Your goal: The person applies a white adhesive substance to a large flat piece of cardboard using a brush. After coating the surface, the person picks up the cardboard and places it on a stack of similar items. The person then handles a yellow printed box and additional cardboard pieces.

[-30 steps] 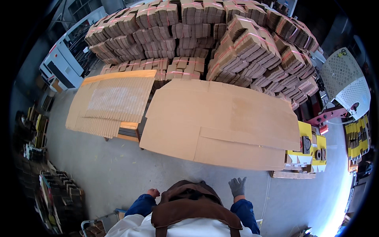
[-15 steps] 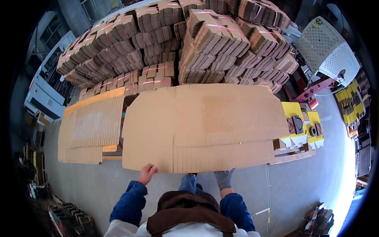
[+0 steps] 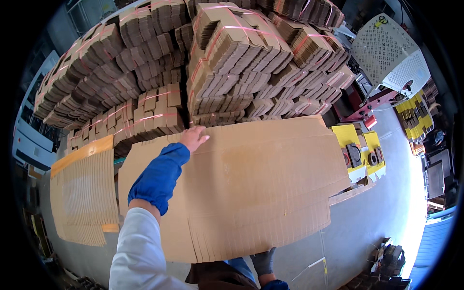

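Note:
A stack of large flat brown cardboard sheets (image 3: 270, 179) lies in front of me, with stepped, layered edges along its near side. My left hand (image 3: 194, 138), bare and with a blue sleeve cover on the forearm, reaches across the stack to its far edge. Its fingers are apart and slightly bent at that edge, with nothing seen held in them. My right hand (image 3: 264, 262), in a grey glove, is at the near edge of the stack, right of my body. The cardboard partly hides its fingers, so its grip does not show.
Another pile of overlapping cardboard sheets (image 3: 82, 193) stands at the left. Behind rise tall strapped cardboard bundles (image 3: 237, 48). Yellow boxes (image 3: 349, 140) with tape rolls (image 3: 372, 158) are at the right, near a perforated white machine guard (image 3: 386, 48). Dark stacked pieces (image 3: 389, 263) lie lower right.
My left hand has moved from the near edge across the cardboard to its far edge. My right hand stays by the near edge. The view has shifted forward, closer to the cardboard stack.

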Available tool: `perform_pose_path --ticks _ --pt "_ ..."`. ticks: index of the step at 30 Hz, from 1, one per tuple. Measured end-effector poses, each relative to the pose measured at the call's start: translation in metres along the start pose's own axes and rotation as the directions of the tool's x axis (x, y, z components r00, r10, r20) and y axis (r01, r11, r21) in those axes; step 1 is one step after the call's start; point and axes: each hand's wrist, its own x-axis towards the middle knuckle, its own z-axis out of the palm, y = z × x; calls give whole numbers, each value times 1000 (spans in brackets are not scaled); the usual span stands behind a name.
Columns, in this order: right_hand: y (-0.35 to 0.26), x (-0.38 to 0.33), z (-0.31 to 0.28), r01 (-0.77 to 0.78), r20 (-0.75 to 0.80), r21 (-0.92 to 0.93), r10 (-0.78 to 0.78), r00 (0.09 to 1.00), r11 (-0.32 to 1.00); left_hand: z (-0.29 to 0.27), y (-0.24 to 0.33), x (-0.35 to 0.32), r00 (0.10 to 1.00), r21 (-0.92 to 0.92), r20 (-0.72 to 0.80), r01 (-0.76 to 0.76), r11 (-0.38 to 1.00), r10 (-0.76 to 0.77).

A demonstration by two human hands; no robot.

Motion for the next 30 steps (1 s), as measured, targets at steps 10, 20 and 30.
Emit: perform_pose_path --ticks 10,20,30 --pt "25 14 -2 134 -14 7 -134 991 991 55 -21 91 915 -85 388 150 985 -106" --pt "33 12 12 106 -198 100 -85 977 989 56 -14 115 823 -83 559 177 981 -102" --pt "32 6 32 75 -200 108 -52 978 991 69 -31 108 902 -171 427 155 973 -68"
